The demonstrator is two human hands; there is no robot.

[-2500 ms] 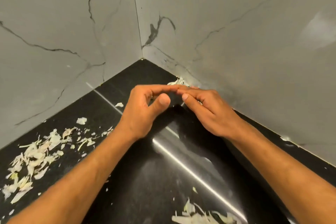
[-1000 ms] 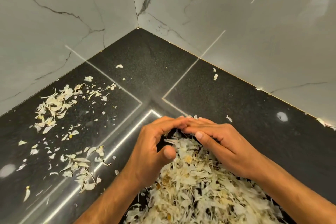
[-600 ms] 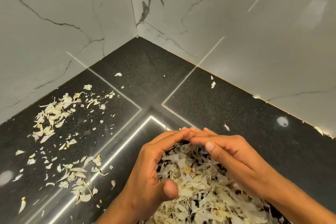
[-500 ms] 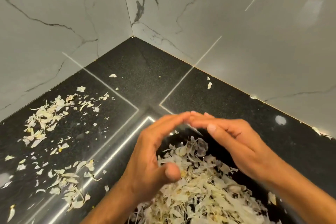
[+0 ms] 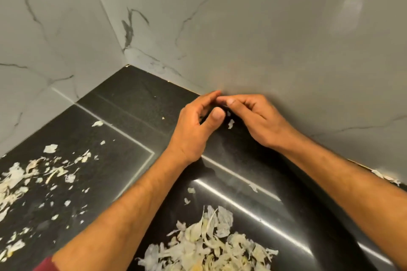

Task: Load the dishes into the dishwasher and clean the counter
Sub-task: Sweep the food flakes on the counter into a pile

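On the black stone counter (image 5: 123, 138), my left hand (image 5: 196, 130) and my right hand (image 5: 253, 116) lie cupped with fingertips touching, right at the foot of the right wall. Between them lie one or two small pale peel scraps (image 5: 230, 123). Neither hand grips anything that I can see. A heap of pale peel shavings (image 5: 209, 246) sits near the bottom edge between my forearms. A looser scatter of shavings (image 5: 33, 180) covers the counter at the left.
Grey marble walls (image 5: 286, 39) meet in a corner behind the counter and close it off at the back and right. A few stray flakes (image 5: 385, 176) lie along the right wall's base. A small flake (image 5: 97, 123) lies near the left wall.
My hands left the big heap and moved forward to the right wall, cupping around small scraps there. The heap stays behind near the bottom of the view.
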